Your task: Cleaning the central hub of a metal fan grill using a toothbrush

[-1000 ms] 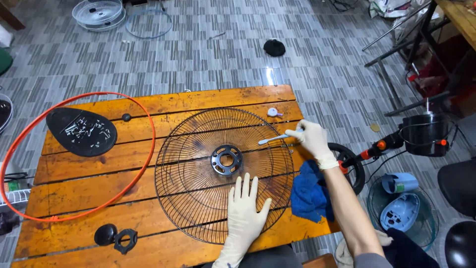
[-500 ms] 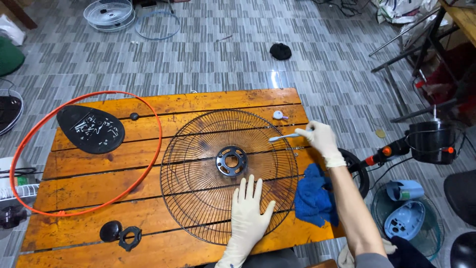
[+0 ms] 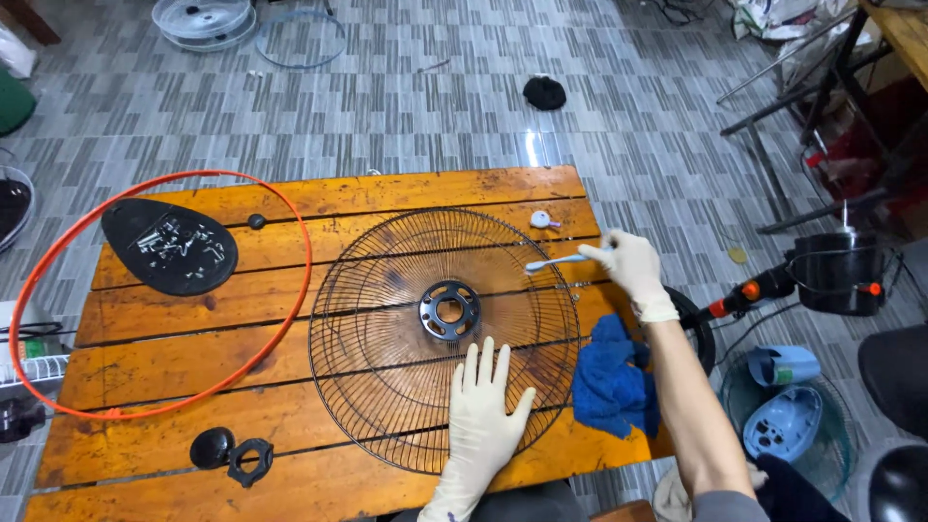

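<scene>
A round black wire fan grille [image 3: 387, 290] lies flat on an orange wooden table [image 3: 290, 198]. My left hand [image 3: 486, 411], in a pale glove, rests flat with spread fingers on the grille's near rim. In my gloved right hand [image 3: 633, 266] I hold a white toothbrush [image 3: 556, 261], its head over the grille's right rim. A crumpled blue cloth [image 3: 609, 382] lies on the table just under my right forearm.
An orange ring [image 3: 290, 208] and a black plate holding screws [image 3: 169, 246] sit at the table's left. Black knobs [image 3: 232, 452] lie near the front edge, a small white cap [image 3: 541, 220] at the back. A fan motor on a stand [image 3: 836, 271] and blue parts [image 3: 783, 420] stand on the floor at right.
My right hand has kept the toothbrush at the grille's right rim, shifting it slightly. My left hand stays flat on the grille. The camera has moved a little.
</scene>
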